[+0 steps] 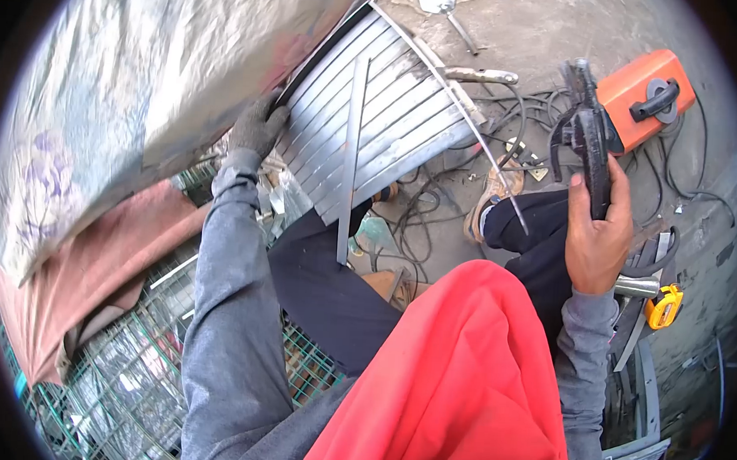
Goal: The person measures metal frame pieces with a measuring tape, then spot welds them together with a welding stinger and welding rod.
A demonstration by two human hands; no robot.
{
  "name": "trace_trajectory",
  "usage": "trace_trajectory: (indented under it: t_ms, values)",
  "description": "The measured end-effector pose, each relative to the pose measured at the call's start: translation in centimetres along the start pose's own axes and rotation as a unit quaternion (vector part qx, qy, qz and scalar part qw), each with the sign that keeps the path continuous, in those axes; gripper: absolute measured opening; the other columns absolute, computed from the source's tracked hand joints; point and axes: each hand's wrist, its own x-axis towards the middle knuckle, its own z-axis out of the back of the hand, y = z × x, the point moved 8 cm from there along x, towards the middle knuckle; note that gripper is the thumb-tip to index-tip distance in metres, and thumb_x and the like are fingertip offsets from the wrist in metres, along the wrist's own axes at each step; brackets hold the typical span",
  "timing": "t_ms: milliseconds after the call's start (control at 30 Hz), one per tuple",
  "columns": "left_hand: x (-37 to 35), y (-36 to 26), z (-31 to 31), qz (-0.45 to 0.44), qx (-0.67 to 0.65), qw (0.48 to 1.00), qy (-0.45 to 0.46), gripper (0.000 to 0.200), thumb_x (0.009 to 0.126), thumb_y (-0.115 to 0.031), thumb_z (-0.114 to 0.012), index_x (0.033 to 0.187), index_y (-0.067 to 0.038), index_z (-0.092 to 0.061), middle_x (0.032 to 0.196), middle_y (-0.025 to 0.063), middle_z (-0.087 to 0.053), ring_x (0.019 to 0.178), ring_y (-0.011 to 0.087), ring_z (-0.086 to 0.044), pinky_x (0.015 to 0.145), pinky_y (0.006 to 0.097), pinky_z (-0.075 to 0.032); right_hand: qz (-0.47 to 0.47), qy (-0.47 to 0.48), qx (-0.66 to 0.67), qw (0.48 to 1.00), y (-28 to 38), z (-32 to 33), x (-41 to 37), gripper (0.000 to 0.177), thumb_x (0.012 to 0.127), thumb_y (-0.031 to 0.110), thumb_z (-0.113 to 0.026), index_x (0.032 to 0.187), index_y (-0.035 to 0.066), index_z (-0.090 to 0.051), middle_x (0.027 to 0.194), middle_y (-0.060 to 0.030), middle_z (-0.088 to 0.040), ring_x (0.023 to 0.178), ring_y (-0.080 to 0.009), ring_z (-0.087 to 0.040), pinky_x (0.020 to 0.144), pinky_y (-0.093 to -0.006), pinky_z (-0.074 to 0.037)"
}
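Observation:
My left hand, in a dark grey glove, is closed at the left edge of a slatted metal panel; part of its fingers is hidden. The panel's grey slats run slantwise, and a narrow flat metal bar lies across them, its lower end over my dark trouser leg. A thin curved metal strip follows the panel's right side. My bare right hand is wrapped around the handle of a black welding electrode holder, held upright with its jaw end away from me.
An orange welding machine stands at the right, among black cables on the ground. A yellow tape measure lies near my right forearm. At the left are a draped silvery cover, a brownish cloth and green wire mesh.

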Motion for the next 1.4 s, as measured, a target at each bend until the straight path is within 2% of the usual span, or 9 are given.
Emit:
trace_trajectory:
  t_ms: [33,233,367,400,500,633,833,1100,1400]
  values:
    - [-0.6,-1.0,0.6,-0.007,0.019,1.0,-0.009,0.055,0.093,-0.037,-0.065,0.138,-0.008,-0.057,0.13,0.0205,-0.065,0.124,0.0368,-0.06,0.104,0.0437,-0.046,0.007,-0.012,-0.012,1.0,0.0,0.1,-0.1,0.04,0.095,0.017,-0.07,0.129,-0.001,-0.059,0.109,-0.0193,-0.07,0.097,-0.0287,-0.07,0.087,-0.038,-0.053]
    - [-5.5,-1.2,5.6,-0.127,0.086,0.964,-0.219,0.056,0.094,-0.049,-0.064,0.138,-0.014,-0.059,0.135,0.0193,-0.062,0.123,0.0388,-0.059,0.103,0.0452,-0.047,0.054,-0.027,-0.02,0.998,-1.1,0.0,0.0,0.045,0.096,0.025,-0.072,0.129,-0.004,-0.06,0.109,-0.0143,-0.07,0.097,-0.0194,-0.066,0.09,-0.0328,-0.05]
    - [-13.0,-4.4,7.0,0.048,-0.184,0.962,-0.195,0.048,0.099,-0.034,-0.06,0.135,-0.003,-0.06,0.13,0.0224,-0.064,0.123,0.033,-0.061,0.107,0.039,-0.046,0.079,-0.06,-0.071,0.993,-1.1,0.1,-0.6,0.05,0.096,0.032,-0.072,0.13,-0.003,-0.06,0.117,-0.0168,-0.07,0.104,-0.025,-0.067,0.093,-0.0347,-0.049]
    - [-14.0,-2.0,4.8,-0.013,-0.222,0.953,-0.206,0.05,0.095,-0.047,-0.065,0.131,-0.013,-0.064,0.128,0.0173,-0.067,0.119,0.0371,-0.063,0.103,0.0437,-0.048,0.095,-0.057,-0.066,0.992,-0.7,0.2,-1.0,0.05,0.096,0.032,-0.072,0.13,-0.003,-0.06,0.117,-0.0168,-0.07,0.104,-0.025,-0.067,0.093,-0.0347,-0.049]
    - [-20.5,-5.4,-0.9,0.054,-0.175,0.946,-0.268,0.046,0.089,-0.037,-0.073,0.123,-0.006,-0.069,0.116,0.0187,-0.069,0.115,0.0351,-0.063,0.102,0.0428,-0.048,0.116,-0.079,-0.11,0.984,-0.1,0.1,-1.1,0.052,0.094,0.034,-0.072,0.131,-0.002,-0.06,0.121,-0.0187,-0.069,0.108,-0.0299,-0.067,0.095,-0.037,-0.049]
    - [-24.5,-8.3,-7.3,0.13,-0.128,0.957,-0.227,0.065,0.08,-0.035,-0.077,0.136,-0.009,-0.058,0.124,0.0222,-0.061,0.112,0.0384,-0.062,0.102,0.0447,-0.048,0.149,-0.094,-0.089,0.98,-1.1,0.4,-1.5,0.049,0.096,0.033,-0.07,0.133,0.002,-0.059,0.113,-0.0134,-0.071,0.099,-0.0242,-0.068,0.088,-0.0355,-0.051]
    - [-24.9,-5.9,-10.9,0.218,-0.196,0.939,-0.182,0.087,0.077,-0.023,-0.073,0.154,-0.012,-0.034,0.132,0.028,-0.055,0.116,0.0446,-0.061,0.096,0.0481,-0.052,0.172,-0.095,-0.114,0.974,0.0,0.4,-2.4,0.05,0.094,0.032,-0.07,0.131,0.001,-0.06,0.114,-0.0215,-0.07,0.101,-0.0341,-0.07,0.089,-0.0418,-0.053]
    - [-22.7,-1.1,-12.0,0.104,-0.149,0.979,-0.092,0.041,0.09,-0.023,-0.061,0.129,-0.012,-0.065,0.122,0.0223,-0.065,0.115,0.0404,-0.062,0.1,0.0433,-0.049,0.188,-0.146,-0.098,0.966,0.1,1.1,-3.2,0.044,0.091,0.034,-0.07,0.127,0.01,-0.063,0.109,-0.0157,-0.072,0.099,-0.0382,-0.07,0.084,-0.0467,-0.054]
    - [-20.6,0.8,-8.8,0.058,-0.06,0.992,-0.096,0.034,0.089,-0.027,-0.068,0.122,-0.02,-0.069,0.113,0.0187,-0.066,0.109,0.0379,-0.064,0.095,0.0463,-0.051,0.141,-0.119,-0.084,0.979,0.6,1.1,-3.5,0.044,0.091,0.029,-0.07,0.128,0.007,-0.061,0.115,-0.0172,-0.071,0.104,-0.0352,-0.069,0.089,-0.0432,-0.054]
